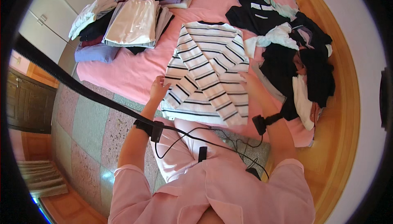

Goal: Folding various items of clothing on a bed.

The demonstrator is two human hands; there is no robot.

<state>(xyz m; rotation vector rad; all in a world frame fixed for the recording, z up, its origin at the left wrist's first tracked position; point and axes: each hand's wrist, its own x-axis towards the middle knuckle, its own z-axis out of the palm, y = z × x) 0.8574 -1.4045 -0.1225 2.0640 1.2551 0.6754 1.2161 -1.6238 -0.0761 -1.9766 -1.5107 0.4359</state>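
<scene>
A white knit sweater with black and grey stripes (212, 70) lies flat on the pink bedsheet, its dark collar away from me and both sleeves folded crosswise over its body. My left hand (159, 87) is at the sweater's left side, fingers bent and apart near the edge. At the opposite side, my right hand (249, 81) touches or hovers just over the right edge; whether its fingers pinch the knit cannot be told. Both wrists wear black strapped devices with cables.
Folded clothes, topped by a cream satin garment (132, 24), are stacked at the left on the bed (122, 73). A loose heap of black and white clothes (279, 61) lies at the right. A black strap (92, 91) and thin cables cross the view near my lap.
</scene>
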